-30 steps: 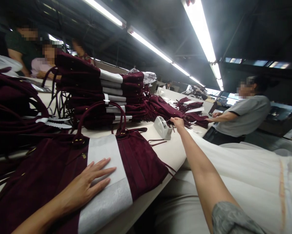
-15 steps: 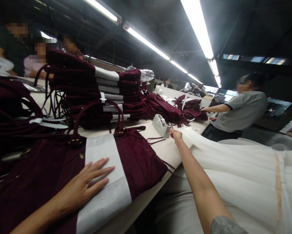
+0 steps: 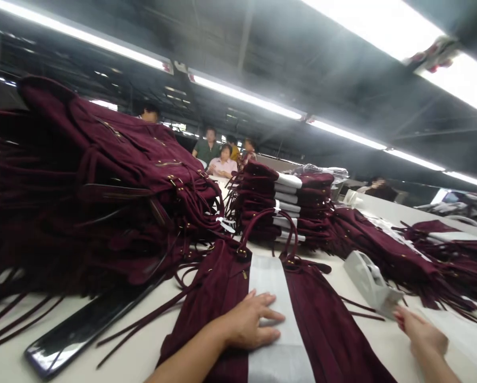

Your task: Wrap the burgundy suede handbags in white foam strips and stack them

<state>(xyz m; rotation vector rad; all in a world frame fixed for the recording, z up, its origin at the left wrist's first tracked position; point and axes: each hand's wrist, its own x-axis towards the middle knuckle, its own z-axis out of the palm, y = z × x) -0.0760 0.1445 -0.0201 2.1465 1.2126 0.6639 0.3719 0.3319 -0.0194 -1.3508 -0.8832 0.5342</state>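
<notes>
A maroon handbag point(image 3: 218, 298) with looped handles lies on the table before me, a white paper band point(image 3: 268, 276) wrapped around its middle. Flat on that band rests my left hand point(image 3: 248, 322), its fingers spread. At the right, my right hand point(image 3: 421, 330) is closed in a pinch at the front end of a grey tape dispenser point(image 3: 368, 282). A faint strip of adhesive tape point(image 3: 390, 304) seems to run from the dispenser to the fingertips. The lower part of the bag is cut off by the picture's edge.
A big heap of maroon bags point(image 3: 134, 154) fills the left. Behind the handbag rises a stack of banded bags point(image 3: 262, 197); more maroon bags point(image 3: 382, 244) lie to the right. A long dark glossy object point(image 3: 74, 324) lies at left. Several people point(image 3: 222, 162) are in the background.
My view has swung left, so the handbag now sits near the middle and the left heap shows. My left hand still rests on the band; my right hand stays at the dispenser.
</notes>
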